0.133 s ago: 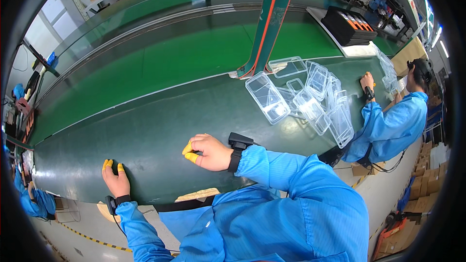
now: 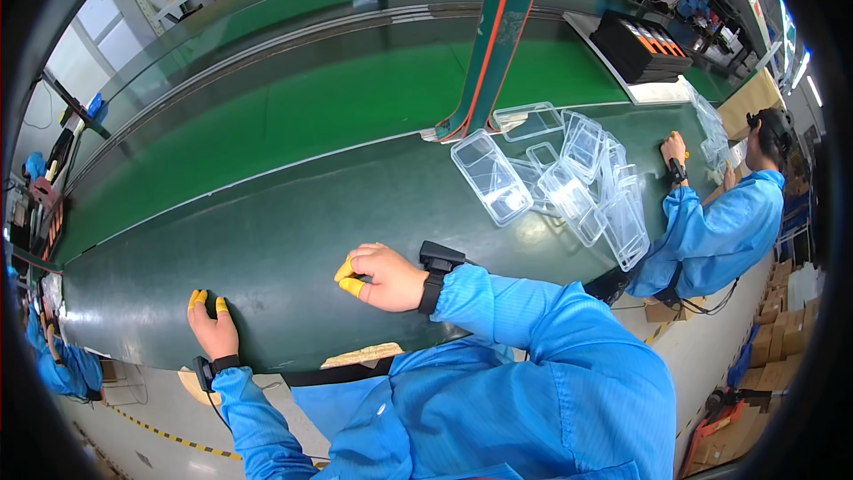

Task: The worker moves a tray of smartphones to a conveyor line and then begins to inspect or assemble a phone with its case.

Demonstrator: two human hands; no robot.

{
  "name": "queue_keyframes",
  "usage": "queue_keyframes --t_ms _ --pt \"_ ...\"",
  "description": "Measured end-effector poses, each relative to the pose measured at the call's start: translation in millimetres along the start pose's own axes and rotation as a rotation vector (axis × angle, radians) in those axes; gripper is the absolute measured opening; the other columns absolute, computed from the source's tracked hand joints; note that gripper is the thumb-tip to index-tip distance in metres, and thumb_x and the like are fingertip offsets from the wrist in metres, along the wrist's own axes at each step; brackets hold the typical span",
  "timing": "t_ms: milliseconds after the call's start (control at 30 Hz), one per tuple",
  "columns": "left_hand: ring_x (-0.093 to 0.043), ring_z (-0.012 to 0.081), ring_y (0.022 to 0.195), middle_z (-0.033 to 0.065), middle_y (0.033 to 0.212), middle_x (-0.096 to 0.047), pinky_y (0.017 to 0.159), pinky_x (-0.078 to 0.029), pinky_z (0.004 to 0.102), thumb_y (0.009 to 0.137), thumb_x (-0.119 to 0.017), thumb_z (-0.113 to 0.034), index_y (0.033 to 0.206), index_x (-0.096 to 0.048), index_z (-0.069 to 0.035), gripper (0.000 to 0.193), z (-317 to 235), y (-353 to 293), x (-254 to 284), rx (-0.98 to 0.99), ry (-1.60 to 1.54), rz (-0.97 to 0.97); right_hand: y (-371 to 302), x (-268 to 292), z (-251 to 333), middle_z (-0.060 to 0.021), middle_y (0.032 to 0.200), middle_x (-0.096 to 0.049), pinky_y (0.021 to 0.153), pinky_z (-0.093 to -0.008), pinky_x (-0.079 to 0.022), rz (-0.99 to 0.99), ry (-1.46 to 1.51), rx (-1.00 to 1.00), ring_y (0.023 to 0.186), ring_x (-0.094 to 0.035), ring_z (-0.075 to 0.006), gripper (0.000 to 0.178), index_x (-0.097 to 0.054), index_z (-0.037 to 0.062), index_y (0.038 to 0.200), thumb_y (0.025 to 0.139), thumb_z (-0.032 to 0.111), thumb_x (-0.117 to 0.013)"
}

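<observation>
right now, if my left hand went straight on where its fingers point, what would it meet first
Your left hand would probably cross the dark green tabletop and first meet the pale strip along its far edge, though depth is unclear.

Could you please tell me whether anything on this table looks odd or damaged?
The near edge of the green table has a pale tan patch, as if its cover were torn or worn away. The clear plastic cases to the right lie jumbled, overlapping at mixed angles rather than stacked.
</observation>
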State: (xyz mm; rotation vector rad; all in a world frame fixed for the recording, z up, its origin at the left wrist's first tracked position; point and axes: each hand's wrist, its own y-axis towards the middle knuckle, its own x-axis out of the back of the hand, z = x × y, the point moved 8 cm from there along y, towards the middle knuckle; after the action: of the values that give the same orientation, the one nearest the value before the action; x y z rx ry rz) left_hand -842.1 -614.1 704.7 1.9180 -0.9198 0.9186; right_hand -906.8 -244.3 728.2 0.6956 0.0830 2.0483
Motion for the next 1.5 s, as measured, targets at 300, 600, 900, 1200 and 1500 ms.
queue_keyframes --t_ms 300,600,900,1200,1500 --pt "-0.052 0.0407 0.124 0.0233 0.13 -0.059 0.108 -0.04 0.0462 0.09 -0.066 -0.01 0.119 -0.061 0.005 0.033 2.2 0.2 -0.9 -0.02 0.008 -0.001 0.1 -0.6 0.4 -0.0095 0.095 -0.068 0.085 -0.0417 -0.05 0.022 -0.029 0.003 0.092 -0.064 -0.0311 0.012 -0.069 0.0054 0.097 0.088 0.013 -0.072" --pt "-0.053 0.0407 0.123 0.0233 0.129 -0.059 0.108 -0.04 0.0461 0.09 -0.066 -0.01 0.118 -0.062 0.005 0.032 -2.3 -0.1 0.6 -0.017 0.003 -0.006 0.2 0.2 0.4 -0.0085 0.095 -0.068 0.085 -0.0412 -0.05 0.026 -0.037 -0.003 0.092 -0.064 -0.0301 0.012 -0.069 0.0061 0.098 0.088 0.012 -0.072" --pt "-0.053 0.041 0.123 0.0236 0.129 -0.059 0.107 -0.041 0.0464 0.09 -0.066 -0.01 0.118 -0.062 0.005 0.032 0.6 -0.3 0.1 -0.026 -0.011 -0.007 0.0 0.4 1.2 -0.0087 0.096 -0.068 0.086 -0.041 -0.05 0.03 -0.036 -0.003 0.093 -0.064 -0.0299 0.013 -0.07 0.0063 0.099 0.088 0.013 -0.072" --pt "-0.052 0.0411 0.123 0.0237 0.129 -0.059 0.107 -0.04 0.0464 0.09 -0.066 -0.01 0.118 -0.062 0.006 0.032 0.3 0.4 -1.1 -0.018 0.004 -0.005 -0.1 0.7 1.2 -0.0091 0.096 -0.068 0.086 -0.041 -0.049 0.031 -0.03 -0.007 0.093 -0.064 -0.0304 0.013 -0.069 0.006 0.099 0.088 0.012 -0.071" --pt "-0.053 0.0414 0.122 0.024 0.128 -0.06 0.107 -0.04 0.0465 0.089 -0.066 -0.009 0.118 -0.062 0.006 0.032 -0.6 0.6 0.1 -0.032 -0.001 -0.011 0.5 0.8 1.0 -0.0098 0.094 -0.068 0.085 -0.0415 -0.05 0.015 -0.013 0.005 0.092 -0.064 -0.0313 0.011 -0.069 0.0052 0.097 0.087 0.011 -0.071"
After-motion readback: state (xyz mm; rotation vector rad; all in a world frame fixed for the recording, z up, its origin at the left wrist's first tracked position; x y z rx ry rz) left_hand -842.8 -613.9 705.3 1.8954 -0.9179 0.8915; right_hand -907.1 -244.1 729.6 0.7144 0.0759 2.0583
